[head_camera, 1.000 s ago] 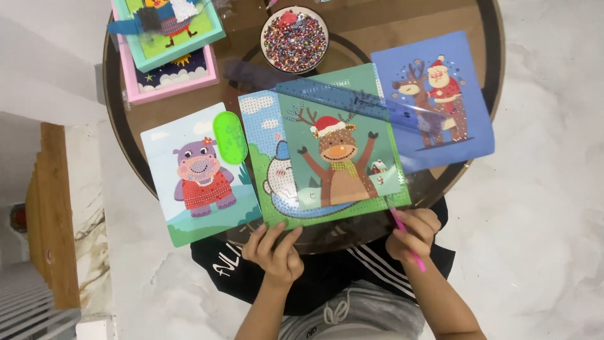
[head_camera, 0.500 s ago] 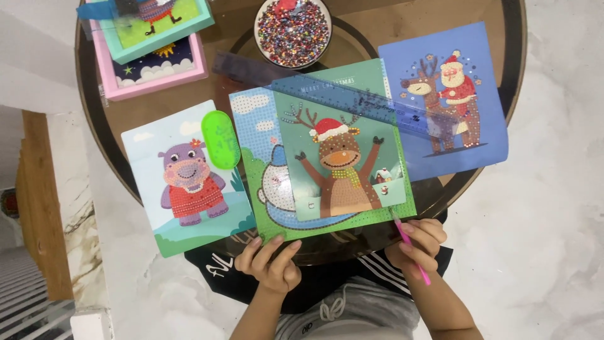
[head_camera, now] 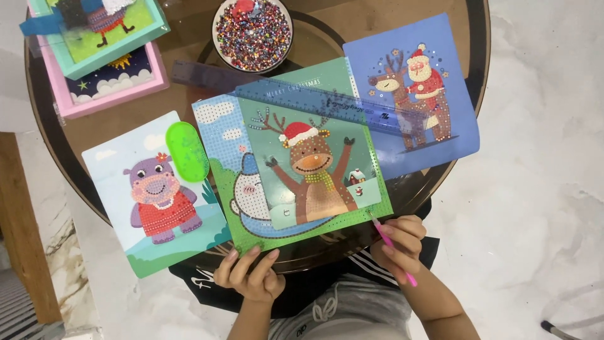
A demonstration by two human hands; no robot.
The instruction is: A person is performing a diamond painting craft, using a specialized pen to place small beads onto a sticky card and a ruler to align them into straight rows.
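Right hand point(head_camera: 397, 242) holds pink pen point(head_camera: 391, 247) at the reindeer card's point(head_camera: 311, 170) lower corner.

Sitting on a round glass table point(head_camera: 467, 82): picture cards point(head_camera: 154, 195), a bowl of beads point(head_camera: 253, 33), a ruler point(head_camera: 296, 94).

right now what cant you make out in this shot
- Polar bear sheet, head view: right part hidden under the reindeer sheet.
- Framed pictures: cut off by the top edge.
- Pink pen in the right hand: tip too small to tell whether it touches the sheet.
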